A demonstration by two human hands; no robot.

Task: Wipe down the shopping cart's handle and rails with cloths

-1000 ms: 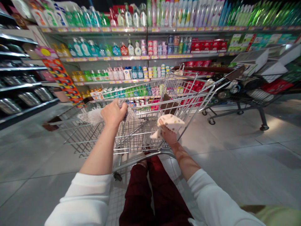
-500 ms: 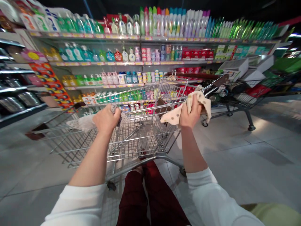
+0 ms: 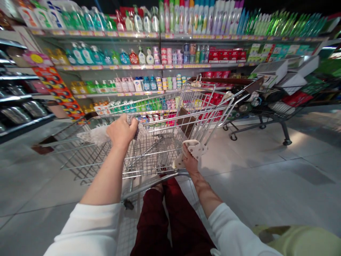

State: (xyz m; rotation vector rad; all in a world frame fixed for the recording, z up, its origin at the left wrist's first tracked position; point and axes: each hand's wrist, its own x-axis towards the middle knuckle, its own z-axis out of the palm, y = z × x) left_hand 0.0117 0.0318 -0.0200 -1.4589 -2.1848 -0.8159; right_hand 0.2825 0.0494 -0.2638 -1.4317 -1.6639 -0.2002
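Left hand (image 3: 122,131) clenched on crumpled cloth (image 3: 94,136), right hand (image 3: 190,161) gripping dotted cloth (image 3: 195,148) over the shopping cart (image 3: 160,156)

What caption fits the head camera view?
Left hand holds a pale cloth, right hand a dotted cloth, at a wire shopping cart before stocked supermarket shelves.

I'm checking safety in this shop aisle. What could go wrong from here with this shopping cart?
The pale cloth gripped in the left hand lies against the wire basket, so it might snag on the wires. The right hand holds a spotted cream cloth rather than the cart's handle, so the cart could roll on the smooth tiled floor. The caster sits close to the dark red trousers, so it might clip a foot.
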